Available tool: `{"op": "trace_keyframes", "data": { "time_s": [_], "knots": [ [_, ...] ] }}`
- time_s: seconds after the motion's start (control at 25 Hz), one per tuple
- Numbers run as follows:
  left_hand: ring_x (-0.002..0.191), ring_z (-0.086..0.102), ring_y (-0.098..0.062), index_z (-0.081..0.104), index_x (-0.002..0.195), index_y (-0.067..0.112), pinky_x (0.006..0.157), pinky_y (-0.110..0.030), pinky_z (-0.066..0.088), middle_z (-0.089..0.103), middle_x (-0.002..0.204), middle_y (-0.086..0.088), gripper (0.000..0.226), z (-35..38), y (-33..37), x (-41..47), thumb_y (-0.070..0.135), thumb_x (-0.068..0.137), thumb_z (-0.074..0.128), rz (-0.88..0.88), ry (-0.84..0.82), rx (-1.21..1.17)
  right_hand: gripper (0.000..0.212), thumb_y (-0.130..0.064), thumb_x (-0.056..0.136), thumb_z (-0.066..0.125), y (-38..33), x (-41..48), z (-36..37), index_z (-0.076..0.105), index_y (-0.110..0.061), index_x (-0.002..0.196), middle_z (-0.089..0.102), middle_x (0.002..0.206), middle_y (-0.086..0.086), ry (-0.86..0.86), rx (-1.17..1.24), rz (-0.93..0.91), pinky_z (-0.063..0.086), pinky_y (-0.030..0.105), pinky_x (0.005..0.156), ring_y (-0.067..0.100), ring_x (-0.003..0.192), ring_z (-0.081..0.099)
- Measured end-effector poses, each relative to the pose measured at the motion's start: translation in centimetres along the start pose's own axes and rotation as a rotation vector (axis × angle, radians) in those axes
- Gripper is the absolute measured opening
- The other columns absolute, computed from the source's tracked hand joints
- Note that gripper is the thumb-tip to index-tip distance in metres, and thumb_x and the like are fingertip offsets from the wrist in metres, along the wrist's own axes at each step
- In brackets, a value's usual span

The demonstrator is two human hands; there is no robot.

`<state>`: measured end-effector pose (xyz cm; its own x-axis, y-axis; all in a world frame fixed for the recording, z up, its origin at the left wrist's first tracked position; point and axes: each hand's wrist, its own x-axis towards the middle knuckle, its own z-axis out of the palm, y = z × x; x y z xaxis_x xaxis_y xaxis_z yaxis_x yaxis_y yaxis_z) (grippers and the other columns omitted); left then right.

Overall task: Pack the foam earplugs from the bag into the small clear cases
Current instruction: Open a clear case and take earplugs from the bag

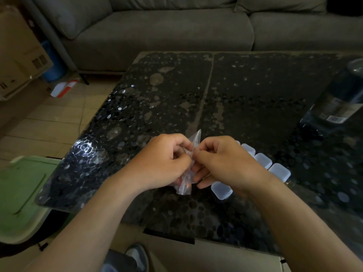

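Both my hands hold a small clear plastic bag [184, 188] just above the dark pebble-patterned table [245, 95]. My left hand [165, 163] pinches the bag's top from the left. From the right, my right hand [222, 160] pinches the same top edge. A corner of the bag sticks up between my fingers, and something orange shows through its lower part. Several small clear cases [263, 160] lie in a row on the table, partly hidden under my right hand; one case [221, 190] sits nearest me.
A dark bottle with a label [337, 99] lies at the table's right edge. A grey sofa [176, 26] stands behind the table. A green chair [23, 193] is at the lower left, a cardboard box [17, 55] at the far left.
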<state>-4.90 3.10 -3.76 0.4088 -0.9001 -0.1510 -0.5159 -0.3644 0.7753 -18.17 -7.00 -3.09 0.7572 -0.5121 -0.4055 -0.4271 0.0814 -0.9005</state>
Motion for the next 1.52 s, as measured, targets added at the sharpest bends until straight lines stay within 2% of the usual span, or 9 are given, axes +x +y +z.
{"op": "trace_keyframes", "data": {
  "time_s": [0.12,0.2,0.48,0.64,0.8,1.0,1.16,1.28,1.52],
  "knots": [
    [0.062,0.073,-0.020,0.067,0.098,0.019,0.055,-0.035,0.061,0.075,0.075,0.003,0.009,-0.3,0.2,-0.1,0.013,0.092,0.070,-0.043,-0.034,-0.083,0.017,-0.011,0.101,0.053,0.0,0.0,-0.3,0.065,0.002,0.099,0.073,0.076,0.014,0.002,0.007,-0.004,0.062,0.032,0.059,0.021,0.064,0.073],
    [0.063,0.073,-0.022,0.068,0.092,0.015,0.055,-0.039,0.063,0.075,0.075,-0.003,0.004,-0.6,0.1,-0.1,0.014,0.093,0.071,-0.071,-0.030,-0.116,0.016,-0.010,0.100,0.054,-0.1,0.0,-0.4,0.064,0.002,0.098,0.072,0.074,0.011,-0.002,0.001,-0.009,0.063,0.033,0.059,0.021,0.064,0.073],
    [0.052,0.067,-0.020,0.070,0.085,0.015,0.047,-0.033,0.056,0.071,0.065,-0.005,0.019,-0.5,0.1,0.0,0.014,0.100,0.059,-0.083,0.015,-0.105,0.017,-0.012,0.099,0.054,-0.1,0.2,-0.2,0.066,0.000,0.097,0.073,0.077,0.010,0.011,-0.028,0.010,0.062,0.033,0.058,0.019,0.064,0.074],
    [0.064,0.073,-0.021,0.075,0.083,0.023,0.052,-0.034,0.057,0.075,0.074,-0.002,0.024,-0.6,0.1,-0.2,0.011,0.099,0.062,-0.045,-0.014,-0.117,0.033,-0.031,0.098,0.061,-0.2,-0.1,0.0,0.066,0.002,0.099,0.074,0.085,0.016,-0.039,-0.030,0.012,0.062,0.032,0.055,0.020,0.064,0.073],
    [0.070,0.075,-0.038,0.073,0.079,0.020,0.060,-0.048,0.063,0.075,0.077,-0.011,0.025,-0.7,0.2,-0.2,0.012,0.100,0.061,-0.148,-0.005,-0.221,0.029,-0.022,0.098,0.060,-0.3,-0.3,-0.2,0.064,0.006,0.099,0.072,0.089,0.021,-0.046,-0.014,-0.004,0.060,0.028,0.051,0.020,0.062,0.069],
    [0.060,0.072,-0.029,0.071,0.081,0.020,0.048,-0.029,0.056,0.073,0.070,-0.010,0.020,-0.2,0.3,0.0,0.011,0.098,0.063,-0.058,0.067,-0.033,0.021,-0.017,0.098,0.061,-0.5,-0.1,0.0,0.064,0.002,0.087,0.071,0.076,0.014,-0.025,-0.047,0.022,0.060,0.029,0.052,0.019,0.059,0.070],
    [0.054,0.069,-0.020,0.067,0.077,0.023,0.051,-0.035,0.056,0.071,0.065,-0.002,0.023,-1.0,-0.4,0.7,0.009,0.095,0.062,-0.053,0.212,0.072,0.014,-0.007,0.093,0.058,-0.3,0.2,-1.0,0.062,-0.002,0.080,0.073,0.074,0.013,0.118,-0.131,0.066,0.063,0.039,0.057,0.023,0.061,0.074],
    [0.048,0.065,-0.018,0.068,0.074,0.019,0.046,-0.034,0.054,0.067,0.057,0.000,0.025,-2.6,-1.1,1.0,0.002,0.091,0.063,-0.056,0.333,-0.020,0.019,-0.006,0.090,0.061,-0.5,0.2,-1.9,0.057,-0.006,0.071,0.072,0.072,0.014,0.220,-0.224,0.063,0.063,0.041,0.058,0.024,0.058,0.074],
    [0.046,0.056,-0.013,0.069,0.080,0.024,0.051,-0.026,0.050,0.057,0.051,0.004,0.020,-1.8,-0.9,0.6,0.004,0.082,0.071,0.120,0.294,0.035,0.021,-0.011,0.086,0.068,-0.4,0.1,-2.5,0.059,-0.010,0.068,0.071,0.063,0.010,0.300,-0.465,0.076,0.064,0.043,0.069,0.020,0.058,0.073]
  ]
}}
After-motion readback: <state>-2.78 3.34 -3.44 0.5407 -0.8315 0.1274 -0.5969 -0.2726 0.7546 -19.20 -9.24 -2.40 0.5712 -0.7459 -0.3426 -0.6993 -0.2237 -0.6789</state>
